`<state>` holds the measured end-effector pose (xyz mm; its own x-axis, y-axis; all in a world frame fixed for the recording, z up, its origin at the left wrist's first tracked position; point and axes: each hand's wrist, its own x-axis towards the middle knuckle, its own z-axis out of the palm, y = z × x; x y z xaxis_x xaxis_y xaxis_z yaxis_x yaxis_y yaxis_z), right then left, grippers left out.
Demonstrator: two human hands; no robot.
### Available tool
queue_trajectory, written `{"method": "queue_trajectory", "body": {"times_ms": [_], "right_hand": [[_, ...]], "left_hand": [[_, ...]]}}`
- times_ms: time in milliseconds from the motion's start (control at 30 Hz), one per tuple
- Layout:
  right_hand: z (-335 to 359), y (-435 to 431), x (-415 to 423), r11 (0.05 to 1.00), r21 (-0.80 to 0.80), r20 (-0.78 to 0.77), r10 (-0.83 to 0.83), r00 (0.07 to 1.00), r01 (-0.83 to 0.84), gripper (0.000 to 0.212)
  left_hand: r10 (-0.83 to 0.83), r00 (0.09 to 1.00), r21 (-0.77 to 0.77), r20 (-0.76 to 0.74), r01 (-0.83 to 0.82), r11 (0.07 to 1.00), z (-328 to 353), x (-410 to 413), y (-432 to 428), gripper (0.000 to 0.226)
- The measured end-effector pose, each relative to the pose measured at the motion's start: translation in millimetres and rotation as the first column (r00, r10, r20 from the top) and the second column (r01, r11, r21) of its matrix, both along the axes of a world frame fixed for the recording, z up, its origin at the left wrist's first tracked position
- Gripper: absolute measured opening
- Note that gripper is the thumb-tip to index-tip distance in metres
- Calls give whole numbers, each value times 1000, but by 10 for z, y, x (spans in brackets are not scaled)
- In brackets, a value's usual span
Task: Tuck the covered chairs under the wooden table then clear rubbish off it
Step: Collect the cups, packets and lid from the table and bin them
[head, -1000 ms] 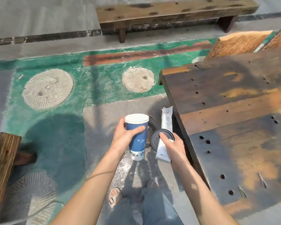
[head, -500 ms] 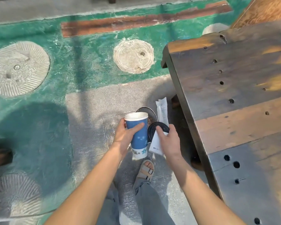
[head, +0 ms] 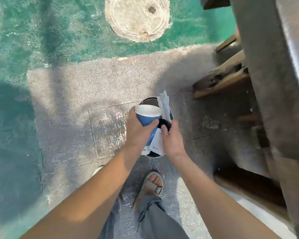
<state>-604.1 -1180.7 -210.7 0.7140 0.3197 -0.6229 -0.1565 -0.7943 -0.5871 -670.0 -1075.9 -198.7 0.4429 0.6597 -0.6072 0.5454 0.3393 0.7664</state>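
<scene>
Down at six o'clock, right beneath us, we've got grey trousers (head: 150, 219) and one foot in a sandal (head: 152, 185), toes pointing to twelve, and both bare forearms reach forward from the bottom corners. Just past the toes the hands meet near the middle. The left hand (head: 138, 130) has its fingers curled round the blue paper cup (head: 148, 119), thumb laid across the cup's front wall, white rim open and turned up toward us. Right beside it at three o'clock, the right hand (head: 173, 140) has its fingers curled, pinching a white paper packet (head: 164, 104) together with a black lid (head: 164, 125). The packet's top end sticks out toward twelve, and its lower end shows below the fingers, next to the cup's base. So the rubbish is off the table and in our hands, and directly under it a metal bin (head: 147, 99) shows its round rim above the cup and again beneath the packet. All of this sits over a grey paving slab (head: 72, 94). Out at three o'clock the wooden table (head: 269, 83) runs up the right side, blurred, its thick edge facing us, with wooden struts (head: 226, 81) in the shadow beneath it; whether those belong to a chair we can't tell. Farther on, from nine round to twelve, lies the green floor (head: 41, 31), and at twelve o'clock a round stone disc (head: 136, 18) is set in it.
</scene>
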Motion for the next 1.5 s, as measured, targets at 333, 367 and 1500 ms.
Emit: {"method": "queue_trajectory", "body": {"times_ms": [333, 367, 1500], "right_hand": [[-1065, 111, 164, 991, -105, -134, 64, 989, -79, 20], [-1162, 118, 162, 991, -117, -182, 37, 983, -59, 20], [-29, 55, -317, 943, -157, -435, -333, 836, 294, 41]], "left_hand": [[-181, 965, 89, -190, 201, 976, -955, 43, 58, 67], [-190, 961, 87, -202, 211, 974, -1018, 45, 37, 68], [-286, 945, -237, -159, 245, 940, 419, -637, 31, 52]]}}
